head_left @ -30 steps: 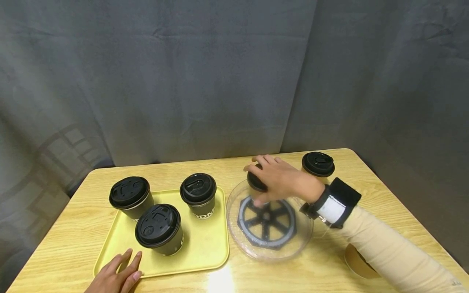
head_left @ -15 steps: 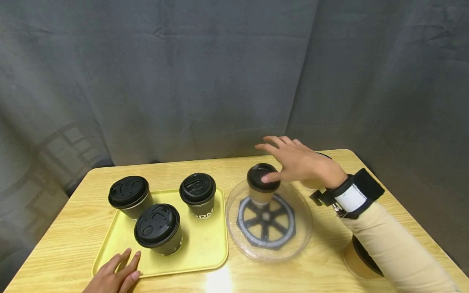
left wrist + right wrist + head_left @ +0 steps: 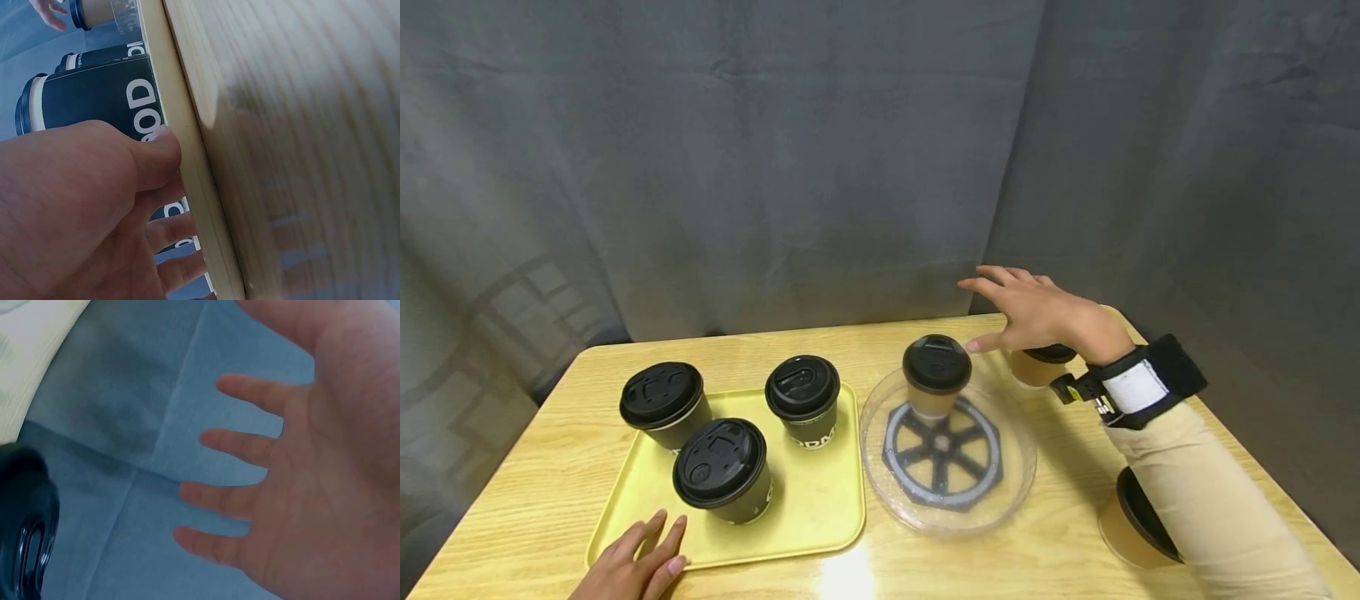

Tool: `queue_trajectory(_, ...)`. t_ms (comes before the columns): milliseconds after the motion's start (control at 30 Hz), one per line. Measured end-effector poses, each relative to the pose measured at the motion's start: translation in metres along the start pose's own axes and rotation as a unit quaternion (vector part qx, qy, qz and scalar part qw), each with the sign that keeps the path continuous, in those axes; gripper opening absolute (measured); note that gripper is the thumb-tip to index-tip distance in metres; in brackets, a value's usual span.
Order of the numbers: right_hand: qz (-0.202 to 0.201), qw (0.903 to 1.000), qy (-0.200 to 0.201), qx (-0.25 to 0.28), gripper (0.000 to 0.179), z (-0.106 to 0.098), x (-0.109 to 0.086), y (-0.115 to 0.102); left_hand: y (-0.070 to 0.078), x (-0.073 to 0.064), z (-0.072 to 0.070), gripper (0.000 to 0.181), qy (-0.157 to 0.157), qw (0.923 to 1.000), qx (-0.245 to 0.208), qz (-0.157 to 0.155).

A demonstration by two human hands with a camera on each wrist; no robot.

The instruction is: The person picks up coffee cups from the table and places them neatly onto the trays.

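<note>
My right hand (image 3: 1045, 317) hovers with spread fingers and nothing in it, its thumb tip close to the black lid of a tan paper cup (image 3: 936, 377). That cup stands upright at the back of a clear round turntable (image 3: 1022, 500) with a dark spoked wheel pattern. Below the hand, partly hidden, is a second tan cup (image 3: 1034, 367). My left hand (image 3: 628, 567) rests with extended fingers at the near left edge of a yellow tray (image 3: 820, 517). Nearest to it is a dark lidded cup (image 3: 726, 471); the left wrist view shows its white lettering (image 3: 142, 100).
Two more dark lidded cups, one at the tray's back left (image 3: 666, 404) and one at its back right (image 3: 805, 400), stand upright. Another tan cup (image 3: 1123, 533) is partly covered by my right sleeve (image 3: 1210, 500). A grey curtain (image 3: 820, 167) hangs behind the wooden table (image 3: 535, 467).
My right hand let go of the tan cup on the turntable and moved up and right, away from it. The left hand stayed at the tray's edge.
</note>
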State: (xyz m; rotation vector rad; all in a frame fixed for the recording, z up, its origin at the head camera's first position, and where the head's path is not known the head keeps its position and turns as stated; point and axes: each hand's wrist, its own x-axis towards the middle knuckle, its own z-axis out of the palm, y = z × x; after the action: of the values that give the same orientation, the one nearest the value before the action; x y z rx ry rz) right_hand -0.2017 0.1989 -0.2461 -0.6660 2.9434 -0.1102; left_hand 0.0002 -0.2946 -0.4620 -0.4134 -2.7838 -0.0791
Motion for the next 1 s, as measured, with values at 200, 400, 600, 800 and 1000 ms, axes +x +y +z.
queue_trajectory(200,0.047,0.9981,-0.041,-0.003,0.093,0.002,0.003,0.009,-0.004,-0.001,0.001,0.04,-0.013,0.9997,-0.019,-0.005)
queue_trajectory(400,0.083,0.994,-0.072,-0.008,0.095,0.005,0.006,0.018,-0.005,-0.003,0.004,0.039,0.009,0.9994,-0.033,-0.01)
queue_trajectory(600,0.106,0.9902,-0.092,0.007,0.093,0.008,0.004,0.025,-0.005,-0.004,0.005,0.039,0.041,0.9987,-0.032,0.002)
queue_trajectory(800,0.118,0.9873,-0.106,0.009,0.087,0.013,0.004,0.031,-0.005,-0.005,0.005,0.04,0.064,0.9974,-0.033,0.01)
queue_trajectory(1000,0.131,0.9828,-0.128,0.016,0.083,0.018,0.006,0.04,-0.003,-0.005,0.005,0.04,0.062,0.9976,-0.031,0.001)
